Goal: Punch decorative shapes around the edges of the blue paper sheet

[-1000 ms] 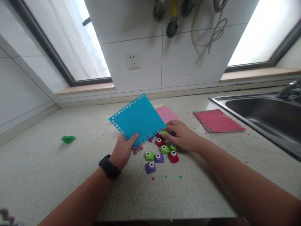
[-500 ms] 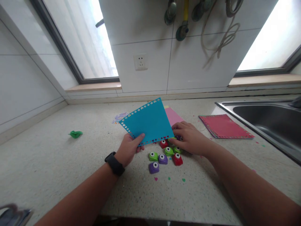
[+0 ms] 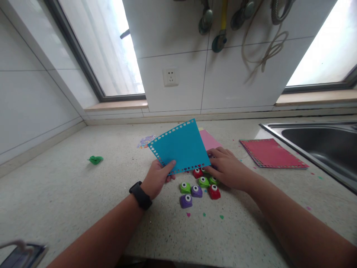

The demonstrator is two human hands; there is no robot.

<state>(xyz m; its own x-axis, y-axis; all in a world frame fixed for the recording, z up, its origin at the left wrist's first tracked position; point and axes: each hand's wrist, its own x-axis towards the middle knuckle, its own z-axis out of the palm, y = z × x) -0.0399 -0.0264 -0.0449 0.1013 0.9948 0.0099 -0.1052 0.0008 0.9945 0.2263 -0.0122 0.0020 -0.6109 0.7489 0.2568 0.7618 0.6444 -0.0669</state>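
Note:
My left hand (image 3: 161, 174) pinches a blue sheet of paper (image 3: 181, 147) by its lower left edge, thumb on top. Small stars, hearts and other shapes are cut through the sheet's upper, left and lower borders. My right hand (image 3: 227, 166) is curled at the sheet's lower right corner, over the cluster of craft punches; whatever lies in its fingers is mostly hidden. In front of it sit several punches with white tops, among them a purple punch (image 3: 186, 201), a green punch (image 3: 185, 187) and a red punch (image 3: 214, 192).
Pink paper (image 3: 209, 140) lies behind the blue sheet. A red punched sheet (image 3: 275, 152) tops a stack beside the steel sink (image 3: 267, 127). Paper cut-outs (image 3: 145, 142) are heaped at the back. A crumpled green piece (image 3: 95, 160) lies left, and a dark flat object (image 3: 29, 257) at the near left.
The whole view has shifted slightly, so everything appears a little further right and lower. Both hands keep nearly the same places; the right fingers sit close around the sheet's corner.

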